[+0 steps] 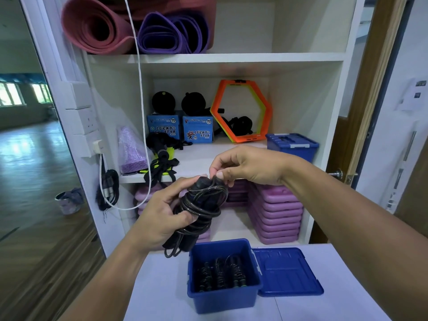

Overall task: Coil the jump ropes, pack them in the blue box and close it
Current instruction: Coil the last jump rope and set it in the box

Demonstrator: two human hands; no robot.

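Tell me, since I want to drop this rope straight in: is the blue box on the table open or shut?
Open. The blue box has no lid on; its lid lies flat on the table beside it, and coiled jump ropes show inside.

Single head-worn view, wide-angle, straight edges bowed toward frame borders. Looks forward and slightly down from standing height. Faces white shelf unit (231,57) head-on, close; shelves fill centre and top. Both forearms enter from bottom corners; left hand (162,212) and right hand (252,165) meet at centre, very near lens. Table (162,286) at bottom edge, nearest; blue box (224,300) seen from above, into its interior. Far left: open room with glossy floor. Right: wooden door frame. No second view, nothing shared.
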